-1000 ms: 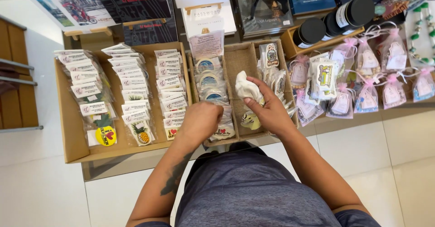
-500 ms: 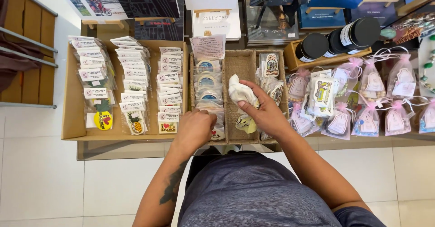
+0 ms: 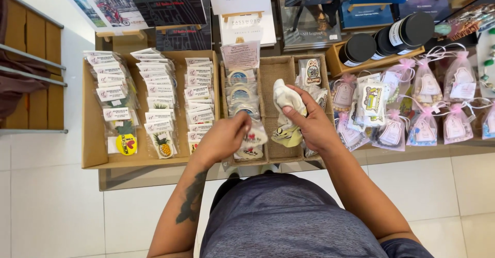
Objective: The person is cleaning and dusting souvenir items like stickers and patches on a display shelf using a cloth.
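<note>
Holding white cloth [image 3: 286, 97] upright, right hand [image 3: 308, 119]

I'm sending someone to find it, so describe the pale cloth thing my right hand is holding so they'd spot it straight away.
Find the cardboard tray of packet rows, then the burlap-lined box just right of it. Over that box the right hand pinches a cream fabric piece, soft and crumpled, unlike the flat clear-wrapped packets around it.

The left hand [image 3: 223, 138] hides part of a packet [image 3: 253, 135]; pouches [image 3: 461, 119] at the table's right edge are cut off.
</note>
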